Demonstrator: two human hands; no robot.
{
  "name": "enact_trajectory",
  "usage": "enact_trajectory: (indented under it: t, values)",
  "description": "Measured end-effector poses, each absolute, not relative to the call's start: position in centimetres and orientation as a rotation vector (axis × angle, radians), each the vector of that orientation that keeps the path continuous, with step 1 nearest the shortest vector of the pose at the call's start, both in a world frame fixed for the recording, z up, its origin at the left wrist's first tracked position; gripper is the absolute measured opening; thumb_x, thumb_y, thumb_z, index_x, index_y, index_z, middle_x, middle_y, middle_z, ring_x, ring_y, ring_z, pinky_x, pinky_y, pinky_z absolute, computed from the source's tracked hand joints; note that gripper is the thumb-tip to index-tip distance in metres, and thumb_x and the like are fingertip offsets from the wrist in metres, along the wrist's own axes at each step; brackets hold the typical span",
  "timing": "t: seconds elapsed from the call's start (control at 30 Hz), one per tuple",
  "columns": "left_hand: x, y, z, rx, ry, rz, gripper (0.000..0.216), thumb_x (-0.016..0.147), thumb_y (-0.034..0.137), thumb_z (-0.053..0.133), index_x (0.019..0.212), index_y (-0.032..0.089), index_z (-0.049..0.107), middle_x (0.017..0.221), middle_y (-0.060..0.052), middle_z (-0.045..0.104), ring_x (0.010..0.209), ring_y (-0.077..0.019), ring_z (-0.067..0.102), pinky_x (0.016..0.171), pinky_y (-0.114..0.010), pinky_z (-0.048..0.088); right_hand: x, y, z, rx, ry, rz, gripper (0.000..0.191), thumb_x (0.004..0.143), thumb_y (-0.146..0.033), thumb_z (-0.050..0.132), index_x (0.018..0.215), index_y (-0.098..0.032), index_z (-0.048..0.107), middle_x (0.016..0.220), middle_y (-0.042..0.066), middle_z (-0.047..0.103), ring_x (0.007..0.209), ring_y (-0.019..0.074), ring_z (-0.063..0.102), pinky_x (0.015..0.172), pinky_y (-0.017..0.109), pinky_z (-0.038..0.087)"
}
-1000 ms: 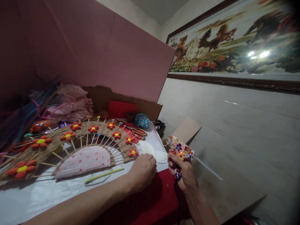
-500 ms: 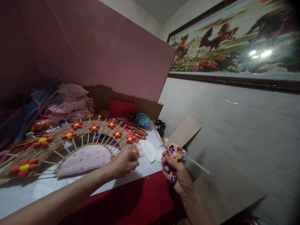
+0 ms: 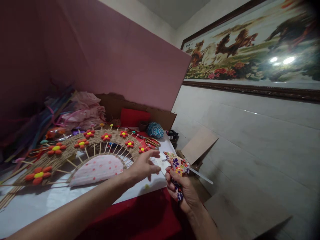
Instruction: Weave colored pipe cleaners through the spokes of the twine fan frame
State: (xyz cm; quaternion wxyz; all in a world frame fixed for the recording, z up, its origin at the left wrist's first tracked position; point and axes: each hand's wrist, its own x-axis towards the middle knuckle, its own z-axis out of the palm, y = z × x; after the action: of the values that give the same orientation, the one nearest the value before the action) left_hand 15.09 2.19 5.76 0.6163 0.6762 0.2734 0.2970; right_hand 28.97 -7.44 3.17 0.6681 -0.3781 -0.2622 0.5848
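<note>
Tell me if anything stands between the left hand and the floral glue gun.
Nothing visible does: an open gap separates the left hand from the floral glue gun, which the right hand grips. The white table covering shows behind.

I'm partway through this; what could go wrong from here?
Left hand: its open fingers are near the nozzle of the floral-patterned glue gun in the right hand; if the nozzle is hot, they might get burned.

Woven arch: the left hand is beside its near-right end and could knock the red-petaled flower there.
</note>
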Motion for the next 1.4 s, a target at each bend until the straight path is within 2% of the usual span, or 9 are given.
enact_trajectory:
  t: [0.07,0.13,0.2,0.27,0.47,0.8,1.03,1.2,1.4]
  values:
    - [16.4,2.1,5.8,1.342,0.516,0.692,0.057,0.056,0.019,0.069,0.110,0.012,0.051,0.101,-0.013,0.059,0.058,-0.0126,0.058,0.039,-0.020,0.040,28.8,-7.4,3.1,-0.851,-0.603,1.323,0.024,0.067,-0.027,0.074,0.081,-0.013,0.060,0.059,-0.003,0.057,0.039,0.0021,0.039,0.030,0.011,0.027]
    - [17.4,2.1,5.5,1.252,0.501,0.706,0.037,0.057,0.024,0.071,0.088,0.009,0.058,0.071,-0.005,0.061,0.046,-0.0086,0.052,0.038,-0.019,0.037,28.6,-7.3,3.2,-0.853,-0.606,1.323,0.025,0.067,-0.029,0.075,0.080,-0.014,0.060,0.056,-0.005,0.055,0.037,0.0015,0.036,0.029,0.011,0.025]
    - [17.9,2.0,5.0,1.247,0.520,0.707,0.026,0.061,0.032,0.069,0.067,0.010,0.057,0.048,0.002,0.053,0.035,-0.0053,0.042,0.034,-0.018,0.030,28.4,-7.3,3.3,-0.862,-0.614,1.311,0.026,0.066,-0.029,0.075,0.079,-0.013,0.060,0.052,-0.006,0.052,0.035,0.0010,0.033,0.028,0.011,0.025]
    - [18.1,2.0,4.7,1.260,0.533,0.713,0.030,0.064,0.037,0.067,0.056,0.012,0.053,0.041,0.004,0.048,0.030,-0.0040,0.036,0.031,-0.017,0.023,28.3,-7.3,3.4,-0.874,-0.626,1.287,0.026,0.065,-0.030,0.075,0.074,-0.012,0.059,0.049,-0.007,0.049,0.033,0.0008,0.030,0.027,0.011,0.025]
    - [17.5,1.7,5.2,1.161,0.597,0.635,0.030,0.062,0.033,0.070,0.052,0.012,0.052,0.041,0.003,0.051,0.031,-0.0050,0.040,0.031,-0.018,0.026,28.4,-7.3,3.3,-0.898,-0.622,1.242,0.025,0.065,-0.029,0.075,0.072,-0.012,0.059,0.048,-0.006,0.050,0.032,0.0013,0.032,0.026,0.012,0.025]
    - [16.4,2.6,5.6,1.134,0.609,0.855,0.028,0.059,0.032,0.073,0.061,0.013,0.053,0.045,0.002,0.054,0.031,-0.0057,0.041,0.030,-0.017,0.025,31.3,-6.7,3.4,-0.832,-0.482,1.105,0.026,0.059,-0.023,0.077,0.075,-0.015,0.058,0.049,-0.007,0.052,0.034,0.0019,0.035,0.029,0.011,0.026]
    - [16.4,2.7,5.8,1.152,0.539,0.875,0.029,0.065,0.038,0.068,0.068,0.012,0.056,0.049,0.002,0.055,0.034,-0.0056,0.042,0.032,-0.017,0.024,31.5,-6.9,3.3,-0.805,-0.459,1.179,0.026,0.060,-0.023,0.076,0.077,-0.014,0.059,0.049,-0.007,0.051,0.034,0.0014,0.033,0.029,0.011,0.025]
    - [18.3,2.0,4.9,1.152,0.552,0.743,0.030,0.055,0.031,0.075,0.068,0.011,0.057,0.049,0.003,0.054,0.035,-0.0051,0.040,0.036,-0.019,0.024,29.6,-7.3,3.7,-0.760,-0.487,1.264,0.024,0.063,-0.024,0.074,0.078,-0.015,0.059,0.049,-0.008,0.049,0.033,0.0008,0.031,0.028,0.011,0.024]
    - [19.7,1.2,5.2,1.068,0.524,0.707,0.030,0.058,0.035,0.074,0.061,0.012,0.054,0.045,0.006,0.046,0.038,-0.0023,0.032,0.040,-0.018,0.019,28.2,-7.4,3.8,-0.726,-0.529,1.310,0.021,0.063,-0.025,0.074,0.071,-0.012,0.060,0.047,-0.007,0.049,0.032,0.0003,0.029,0.026,0.011,0.026]
